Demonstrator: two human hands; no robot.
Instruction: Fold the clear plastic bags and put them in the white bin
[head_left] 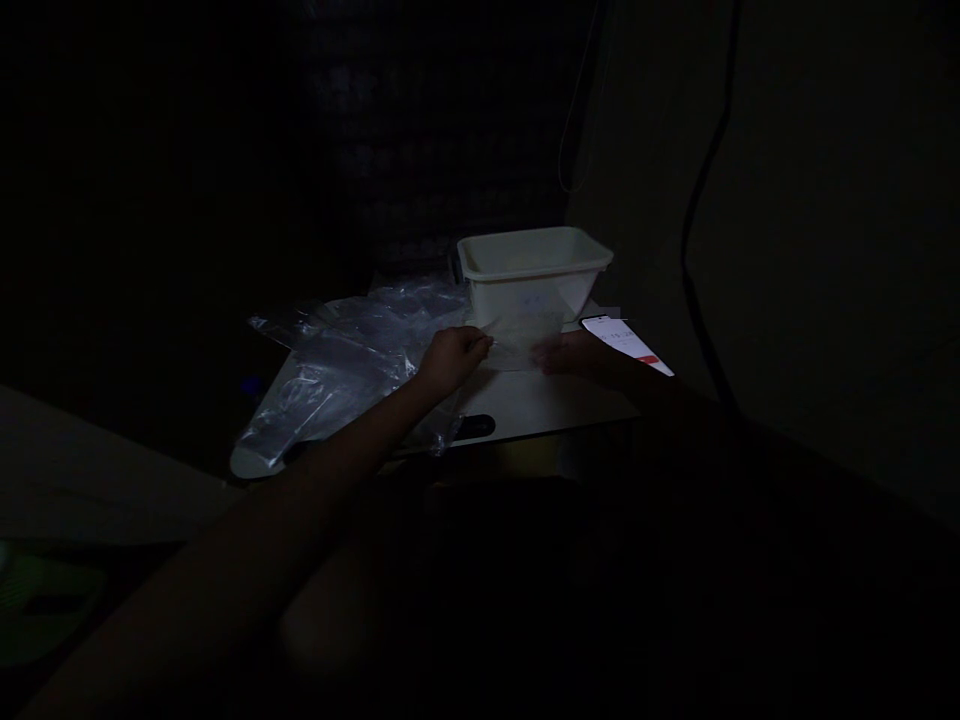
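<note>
In dim light, my left hand (452, 358) pinches the left edge of a small clear plastic bag (521, 338) over a white table (555, 405). At the bag's right side is my right hand (568, 354), dark and partly behind the plastic, so its finger pose is unclear. Just behind the bag stands a white plastic tub (532, 275); its inside bottom is hidden. A heap of clear plastic bags (337, 375) covers the table's left part, next to my left hand.
A phone (628, 342) with a lit screen lies at the table's right edge. A dark oval slot (475, 427) is near the front edge. A dark cable (686, 240) hangs on the right, and a green object (45, 600) is at the lower left.
</note>
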